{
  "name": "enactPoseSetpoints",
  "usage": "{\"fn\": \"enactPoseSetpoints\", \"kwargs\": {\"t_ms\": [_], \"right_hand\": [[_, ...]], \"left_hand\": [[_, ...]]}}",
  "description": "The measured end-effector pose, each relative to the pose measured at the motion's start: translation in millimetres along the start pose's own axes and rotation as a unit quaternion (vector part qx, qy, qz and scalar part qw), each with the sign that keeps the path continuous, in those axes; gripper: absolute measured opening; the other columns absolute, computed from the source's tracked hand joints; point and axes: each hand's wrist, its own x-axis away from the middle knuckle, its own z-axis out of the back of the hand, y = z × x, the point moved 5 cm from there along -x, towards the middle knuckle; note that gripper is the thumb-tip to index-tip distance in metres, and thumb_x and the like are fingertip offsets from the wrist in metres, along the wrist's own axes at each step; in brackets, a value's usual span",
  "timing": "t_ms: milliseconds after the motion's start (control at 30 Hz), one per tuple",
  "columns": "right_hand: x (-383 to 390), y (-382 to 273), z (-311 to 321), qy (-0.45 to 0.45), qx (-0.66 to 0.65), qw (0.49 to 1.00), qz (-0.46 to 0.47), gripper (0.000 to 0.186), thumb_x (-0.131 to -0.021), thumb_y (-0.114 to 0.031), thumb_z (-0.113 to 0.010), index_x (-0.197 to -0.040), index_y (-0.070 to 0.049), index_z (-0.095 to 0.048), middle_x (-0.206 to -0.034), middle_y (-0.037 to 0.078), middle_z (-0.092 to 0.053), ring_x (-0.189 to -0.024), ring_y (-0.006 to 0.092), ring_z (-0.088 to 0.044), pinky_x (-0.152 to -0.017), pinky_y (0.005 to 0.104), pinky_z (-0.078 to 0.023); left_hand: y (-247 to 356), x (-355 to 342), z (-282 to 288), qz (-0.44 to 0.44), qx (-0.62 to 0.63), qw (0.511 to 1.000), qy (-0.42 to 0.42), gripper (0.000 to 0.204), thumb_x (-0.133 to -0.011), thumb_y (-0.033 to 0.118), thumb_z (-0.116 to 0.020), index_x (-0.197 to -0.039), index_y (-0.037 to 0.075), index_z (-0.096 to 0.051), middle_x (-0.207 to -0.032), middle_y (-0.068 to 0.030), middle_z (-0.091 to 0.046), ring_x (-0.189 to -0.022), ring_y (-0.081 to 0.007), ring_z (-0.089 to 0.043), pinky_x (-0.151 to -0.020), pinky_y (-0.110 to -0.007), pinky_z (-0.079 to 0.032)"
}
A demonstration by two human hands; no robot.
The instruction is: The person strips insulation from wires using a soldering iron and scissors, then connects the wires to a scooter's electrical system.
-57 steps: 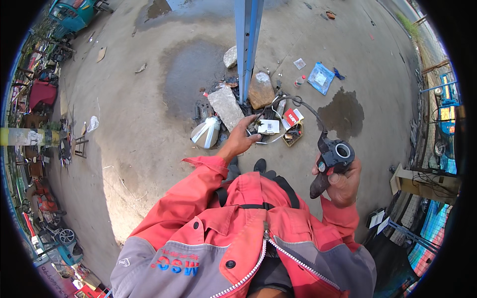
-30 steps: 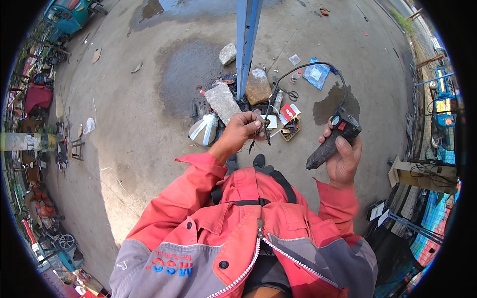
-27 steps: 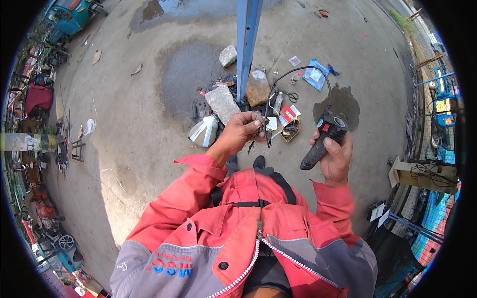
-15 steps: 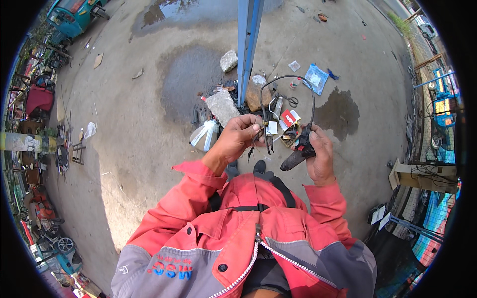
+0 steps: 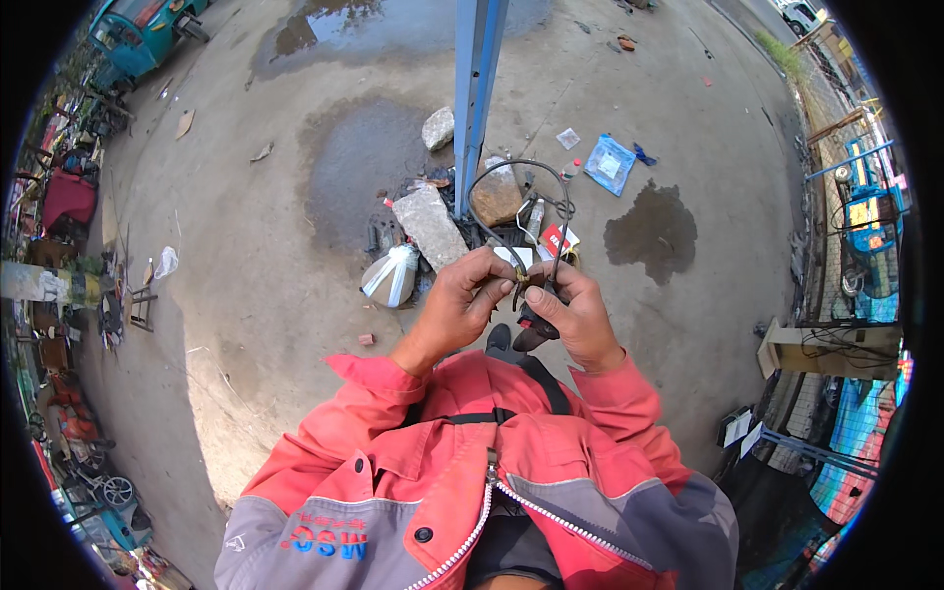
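Note:
My left hand [image 5: 464,305] pinches the end of a looped black cable [image 5: 474,195], where small wires and a brassy fitting show between the fingertips. My right hand [image 5: 575,320] is close beside it at chest height, fingers curled round a black handlebar grip [image 5: 531,335] with a switch housing and red button, its thumb up near the cable end. The cable arcs up from both hands. Just beyond them on the ground lie a red-and-white box [image 5: 556,237] and a white card [image 5: 512,254], partly hidden by the cable and fingers.
A blue steel post [image 5: 473,88] rises among stone blocks [image 5: 430,226] and a tied bundle [image 5: 388,277]. A bottle [image 5: 571,169], blue bag [image 5: 611,164] and puddles [image 5: 652,231] lie around. A teal vehicle [image 5: 146,34] is upper left. Clutter lines both edges, with a fence at right.
My right hand has moved left and inward with the grip, which now hangs below the thumb beside my left hand. The cable loop has narrowed and shifted left.

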Motion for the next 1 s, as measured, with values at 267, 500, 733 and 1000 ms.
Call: {"fn": "enactPoseSetpoints", "kwargs": {"t_ms": [267, 500, 733, 1000], "right_hand": [[-0.3, 9.3, 0.4, 0.035, -0.05, 0.998, -0.015, 0.019, -0.095, -0.014, -0.065, -0.104, 0.003, -0.066, -0.089, 0.0, -0.066, -0.078, 0.0055, -0.059, -0.071, 0.0225, -0.05], [-1.0, 8.6, 4.0, 0.026, -0.084, 0.996, -0.013, 0.024, -0.097, -0.016, -0.06, -0.11, 0.003, -0.067, -0.094, 0.002, -0.068, -0.08, 0.0064, -0.06, -0.072, 0.0227, -0.051], [-3.6, 8.9, 2.0, -0.001, -0.086, 0.996, -0.021, 0.024, -0.097, -0.018, -0.061, -0.107, 0.003, -0.068, -0.094, 0.0, -0.067, -0.084, 0.0052, -0.057, -0.077, 0.0215, -0.047], [-10.4, 13.2, 8.5, -0.006, -0.029, 0.999, -0.031, 0.023, -0.098, -0.021, -0.062, -0.103, 0.001, -0.067, -0.094, 0.001, -0.067, -0.084, 0.0057, -0.057, -0.076, 0.0219, -0.046]], "left_hand": [[15.1, 7.3, -6.3, -0.052, -0.08, 0.995, -0.006, 0.013, -0.085, 0.0, -0.068, -0.098, 0.0, -0.068, -0.084, -0.0112, -0.063, -0.076, -0.0251, -0.062, -0.066, -0.034, -0.048], [22.5, 2.5, 4.4, -0.033, -0.091, 0.994, 0.048, 0.015, -0.088, 0.004, -0.068, -0.103, -0.001, -0.069, -0.092, -0.0107, -0.067, -0.085, -0.0242, -0.064, -0.075, -0.033, -0.049], [7.0, 3.3, -0.6, 0.026, -0.026, 0.999, -0.003, 0.013, -0.092, 0.005, -0.066, -0.103, -0.002, -0.065, -0.094, -0.0091, -0.068, -0.088, -0.019, -0.064, -0.079, -0.032, -0.05], [-2.3, 5.3, -0.8, 0.149, 0.084, 0.985, 0.006, 0.013, -0.098, 0.013, -0.058, -0.097, 0.0, -0.06, -0.078, 0.0001, -0.057, -0.07, -0.0069, -0.049, -0.061, -0.025, -0.042]]}}
